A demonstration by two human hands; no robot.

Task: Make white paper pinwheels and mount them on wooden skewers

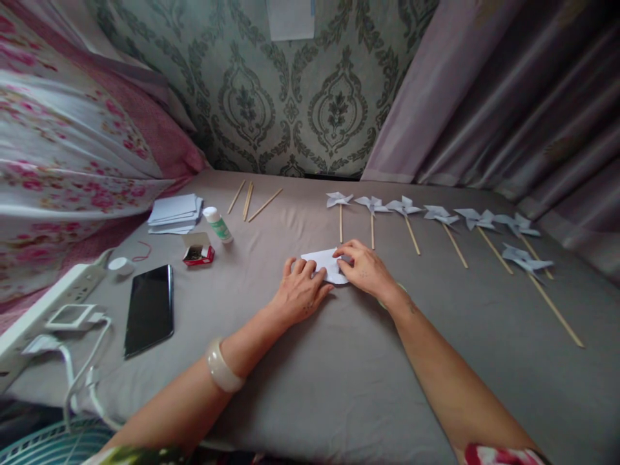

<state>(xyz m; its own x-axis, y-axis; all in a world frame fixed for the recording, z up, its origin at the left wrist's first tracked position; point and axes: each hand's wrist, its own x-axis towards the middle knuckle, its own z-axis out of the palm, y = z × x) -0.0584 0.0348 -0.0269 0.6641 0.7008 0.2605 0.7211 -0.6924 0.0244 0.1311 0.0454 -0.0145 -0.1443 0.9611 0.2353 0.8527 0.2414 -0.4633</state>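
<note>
A small folded piece of white paper (325, 259) lies on the grey cloth in front of me. My left hand (301, 289) presses on its left side, fingers curled down over it and thumb along the near edge. At the right end, my right hand (364, 266) pinches the paper between thumb and fingers. The fingers cover part of the paper, so its exact folds are hidden. Beyond and to the right lie several white paper pinwheels on wooden sticks, among them a left one (340, 199) and a near right one (527, 259).
At left are a stack of paper (175, 213), a glue stick (219, 225), its probable white cap (121, 266), an open red box of small dark items (198, 254), a black phone (149, 311) and a power strip (53, 310). Loose wooden sticks (265, 205) lie near the wall.
</note>
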